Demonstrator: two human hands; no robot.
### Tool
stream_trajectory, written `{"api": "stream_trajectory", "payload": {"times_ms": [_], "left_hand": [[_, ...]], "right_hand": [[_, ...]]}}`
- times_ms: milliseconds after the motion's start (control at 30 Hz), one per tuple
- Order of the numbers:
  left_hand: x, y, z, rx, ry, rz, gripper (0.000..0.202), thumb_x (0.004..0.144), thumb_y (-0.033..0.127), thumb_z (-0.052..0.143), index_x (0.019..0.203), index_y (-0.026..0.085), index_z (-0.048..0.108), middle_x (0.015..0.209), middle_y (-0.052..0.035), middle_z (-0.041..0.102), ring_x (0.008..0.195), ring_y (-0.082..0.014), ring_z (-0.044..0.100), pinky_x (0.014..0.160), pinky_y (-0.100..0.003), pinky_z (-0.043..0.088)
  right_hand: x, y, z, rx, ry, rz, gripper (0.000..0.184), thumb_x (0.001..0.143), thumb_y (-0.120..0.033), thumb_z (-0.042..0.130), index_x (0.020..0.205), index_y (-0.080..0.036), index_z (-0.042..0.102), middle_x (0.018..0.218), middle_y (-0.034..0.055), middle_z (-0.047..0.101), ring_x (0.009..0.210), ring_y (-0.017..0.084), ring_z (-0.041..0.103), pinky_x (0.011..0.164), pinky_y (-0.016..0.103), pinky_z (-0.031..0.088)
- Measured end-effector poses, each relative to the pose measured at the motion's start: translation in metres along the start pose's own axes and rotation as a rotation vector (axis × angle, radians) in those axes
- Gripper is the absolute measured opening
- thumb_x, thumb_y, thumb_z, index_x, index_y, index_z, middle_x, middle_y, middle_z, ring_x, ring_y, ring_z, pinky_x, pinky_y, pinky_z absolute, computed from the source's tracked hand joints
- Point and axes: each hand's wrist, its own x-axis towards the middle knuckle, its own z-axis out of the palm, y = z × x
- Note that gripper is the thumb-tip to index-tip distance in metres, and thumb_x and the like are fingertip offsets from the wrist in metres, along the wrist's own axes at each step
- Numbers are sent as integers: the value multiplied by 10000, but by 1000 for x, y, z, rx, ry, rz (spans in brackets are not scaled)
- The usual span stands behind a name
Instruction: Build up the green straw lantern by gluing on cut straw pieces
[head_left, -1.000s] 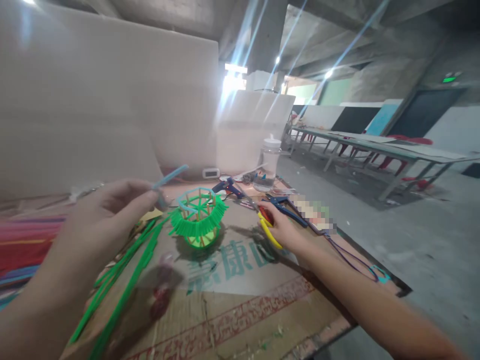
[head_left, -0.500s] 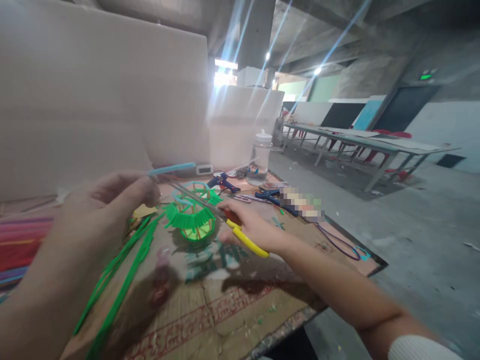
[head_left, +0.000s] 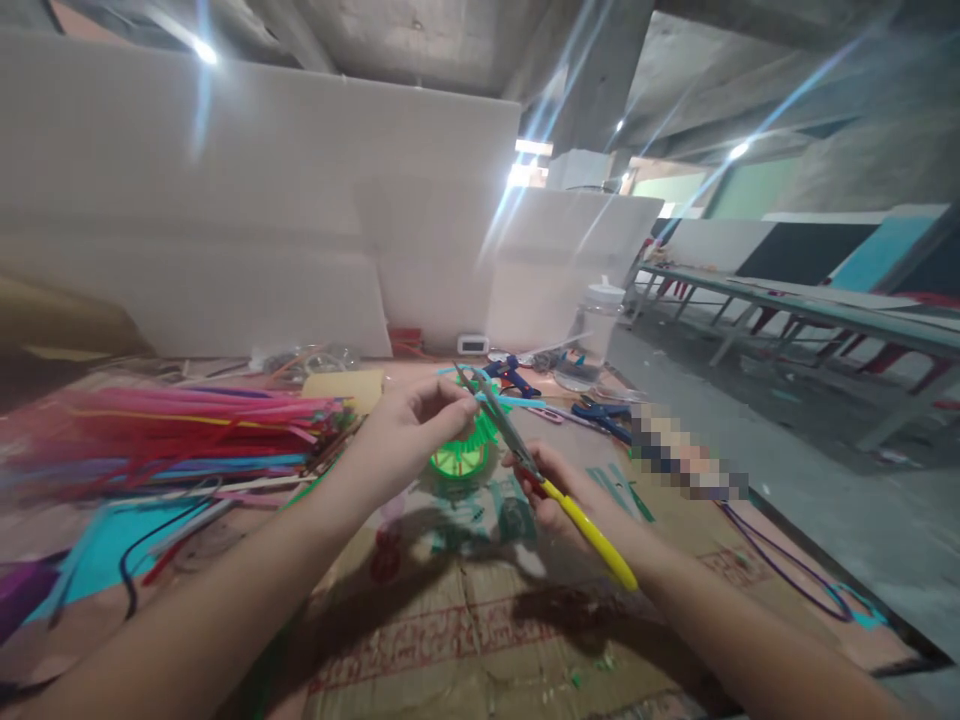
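Concrete ceiling (head_left: pixel 420 45) overhead, white board (head_left: pixel 262 200) behind the grip, cardboard (head_left: pixel 420 640) spread under both hands. Far left of the grip: loose bundle of coloured strips (head_left: pixel 195 430), well apart from the blades.

Next, left hand (head_left: pixel 431 425): thumb and fingers pinched together on one end of a blue strip (head_left: pixel 519 402), free end pointing right. Judged main risk: nicking those fingertips, with blade tips just beside them; likely cause, a slip of the strip or an early squeeze.

Below and behind the pinch: green basket (head_left: pixel 457 462), partly hidden. Contact with the blades: cannot tell. Possible clipping of its fringe, from reaching too deep. Beyond the strip: glue gun (head_left: pixel 512 374).

Right of the pinch: scissors (head_left: pixel 559 498), blades seemingly parted about the strip, handles clamped in right hand (head_left: pixel 577 490). Exact bite point unclear; hence possible crooked cut, or folding instead of shearing if held slack.

Further right: pliers (head_left: pixel 600 412) and clear bottle (head_left: pixel 602 320), apart from both hands; low risk.
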Motion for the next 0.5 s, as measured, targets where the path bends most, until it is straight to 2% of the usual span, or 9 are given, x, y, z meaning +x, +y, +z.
{"api": "stream_trajectory", "payload": {"times_ms": [133, 200, 300, 500], "left_hand": [[-2, -5, 3, 4, -30, -12, 251, 843, 402, 675, 758, 180, 597, 725, 31, 579, 669, -109, 532, 650, -230, 435], [-3, -7, 4, 9, -38, -15, 227, 841, 384, 674, 768, 180, 609, 728, 30, 588, 674, -113, 542, 647, -233, 430], [-5, -9, 5, 3, -62, -41, 181, 837, 347, 667, 779, 181, 626, 728, 27, 618, 681, -122, 566, 651, -238, 434], [-7, -9, 6, 40, -72, -42, 119, 844, 296, 647, 799, 186, 651, 759, 30, 663, 709, -123, 588, 657, -229, 435]], "right_hand": [[-1, -5, 0, 109, -31, 0, 704, 830, -772, 588, 1284, -239, 508, 969, 21, 484, 828, 165, 452, 731, 284, 415], [-1, -7, 1, 98, -23, 11, 709, 828, -788, 569, 1266, -233, 516, 977, 25, 485, 839, 168, 451, 750, 292, 420], [0, -8, 2, 78, -6, 21, 734, 803, -812, 573, 1235, -221, 519, 946, 17, 467, 813, 162, 439, 700, 272, 416], [1, -1, -1, 49, -13, 14, 641, 844, -733, 611, 1222, -226, 504, 933, 7, 452, 799, 153, 425, 665, 248, 407]]}}
